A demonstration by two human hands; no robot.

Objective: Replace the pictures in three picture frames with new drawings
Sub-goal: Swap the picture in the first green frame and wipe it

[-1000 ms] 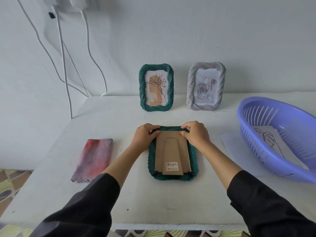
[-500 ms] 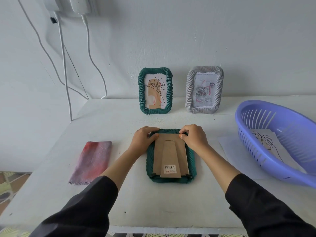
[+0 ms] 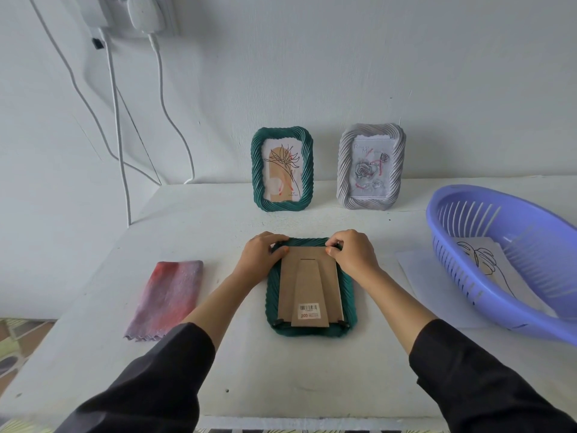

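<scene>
Barely any change over the last second. Left hand (image 3: 262,257) and right hand (image 3: 352,254) parked as before at the upper corners of the face-down green frame (image 3: 349,295), centre of picture, flat on the desk (image 3: 218,220). Each gripping the far rim with curled fingers, thumb tip pressed at a top corner of the cardboard backing (image 3: 307,276), right by small black tabs there. Only shift seen: thumbs tucked slightly closer onto the corners. Backing seated as before, stand flap flat, barcode sticker (image 3: 309,310) low on it. Two more black tabs at the lower corners; turned or not, cannot tell. Read as mid-step on the retaining tabs: backing not lifted yet, old picture presumably inside, hidden from view. So no swap completed on this frame. Other two untouched: standing green frame (image 3: 282,168) and grey frame (image 3: 371,167) upright by the wall, upper centre, both with pictures in. New drawing (image 3: 477,254) waiting in the purple basket (image 3: 468,214) at right, loose sheet (image 3: 418,270) partly under it. Pink cloth (image 3: 168,298) at left, well apart. Next, probably: swing tabs clear, lift backing by the top edge.
</scene>
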